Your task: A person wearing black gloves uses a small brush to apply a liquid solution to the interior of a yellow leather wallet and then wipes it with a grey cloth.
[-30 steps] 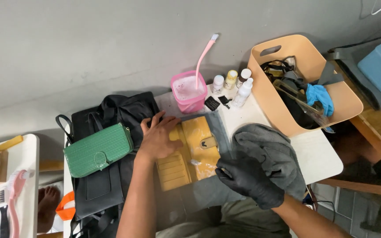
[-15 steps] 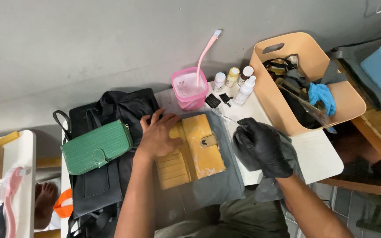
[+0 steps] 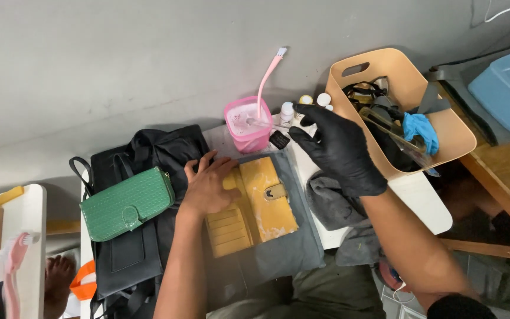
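Bare left hand [image 3: 208,186] pins the opened yellow wallet [image 3: 255,207] flat; gloved right hand [image 3: 337,147], fingers spread and empty, reaches for small bottles [image 3: 305,106] beyond it

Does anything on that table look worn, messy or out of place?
Yes. The open yellow wallet under the left hand has pale, scuffed patches on its right half, like worn surface. A grey cloth lies crumpled beside it, partly hanging off the table edge.

The right hand [image 3: 337,147] covers most of the small bottles [image 3: 287,112] (their kind is unclear); the basket [image 3: 438,118] contents are tangled.
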